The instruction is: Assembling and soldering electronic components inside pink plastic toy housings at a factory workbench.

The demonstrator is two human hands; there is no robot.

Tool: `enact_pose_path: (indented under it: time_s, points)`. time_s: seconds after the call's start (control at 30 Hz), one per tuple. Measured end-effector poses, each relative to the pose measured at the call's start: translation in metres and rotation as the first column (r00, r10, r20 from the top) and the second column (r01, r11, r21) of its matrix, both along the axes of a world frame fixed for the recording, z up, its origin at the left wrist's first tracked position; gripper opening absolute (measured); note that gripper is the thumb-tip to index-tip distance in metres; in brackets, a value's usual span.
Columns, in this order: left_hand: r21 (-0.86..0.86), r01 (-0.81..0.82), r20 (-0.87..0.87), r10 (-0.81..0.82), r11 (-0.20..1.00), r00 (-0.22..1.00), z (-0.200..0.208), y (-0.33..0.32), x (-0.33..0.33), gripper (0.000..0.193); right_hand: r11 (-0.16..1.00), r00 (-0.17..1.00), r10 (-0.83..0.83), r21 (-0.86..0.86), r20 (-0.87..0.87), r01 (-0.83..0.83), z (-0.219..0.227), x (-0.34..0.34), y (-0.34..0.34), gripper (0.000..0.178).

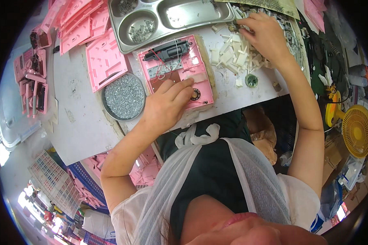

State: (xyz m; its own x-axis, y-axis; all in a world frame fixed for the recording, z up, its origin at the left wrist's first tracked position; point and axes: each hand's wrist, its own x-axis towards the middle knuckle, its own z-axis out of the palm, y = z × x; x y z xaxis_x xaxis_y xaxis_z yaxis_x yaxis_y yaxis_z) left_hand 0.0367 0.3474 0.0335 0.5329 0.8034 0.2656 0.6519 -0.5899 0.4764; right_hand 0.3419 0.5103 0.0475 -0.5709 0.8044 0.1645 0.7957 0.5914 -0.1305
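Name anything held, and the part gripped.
It cannot be told: the left hand lies over the pink casing; the right hand is beside white parts.

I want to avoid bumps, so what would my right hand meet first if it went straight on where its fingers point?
Beyond the small part at its fingertips, your right hand would probably meet the metal tray first; depth is unclear.

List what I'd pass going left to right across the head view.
Pink-and-black plastic assemblies, a round metal dish of small silver metal pieces, an open pink plastic casing, a heap of small white plastic pieces, a round yellow fan.
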Motion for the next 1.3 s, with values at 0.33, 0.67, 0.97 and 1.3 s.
enact_pose_path:
  time_s: [0.33, 0.67, 0.97, 1.3]
  points:
    - [-0.13, -0.044, 0.157, 0.065, 0.991, 0.985, 0.01, 0.004, 0.004, 0.023, 0.997, 0.997, 0.071, 0.036, 0.024, -0.072, 0.004, -0.009, 0.007, 0.023]
    - [-0.46, -0.215, 0.331, 0.392, 0.861, 0.858, 0.05, 0.019, 0.027, 0.026, 0.976, 0.941, 0.182, -0.063, -0.287, -0.208, 0.027, -0.022, -0.027, 0.034]
    - [-0.717, 0.212, 0.452, 0.213, 0.664, 0.866, 0.059, 0.035, 0.023, 0.024, 0.698, 0.739, -0.076, -0.565, -0.67, -0.44, 0.055, -0.043, -0.092, 0.024]
    - [-0.344, -0.184, 0.194, 0.261, 0.921, 0.946, 0.052, 0.14, -0.033, 0.026, 0.388, 0.442, -0.596, -0.722, -0.671, -0.574, 0.023, -0.035, -0.101, 0.011]
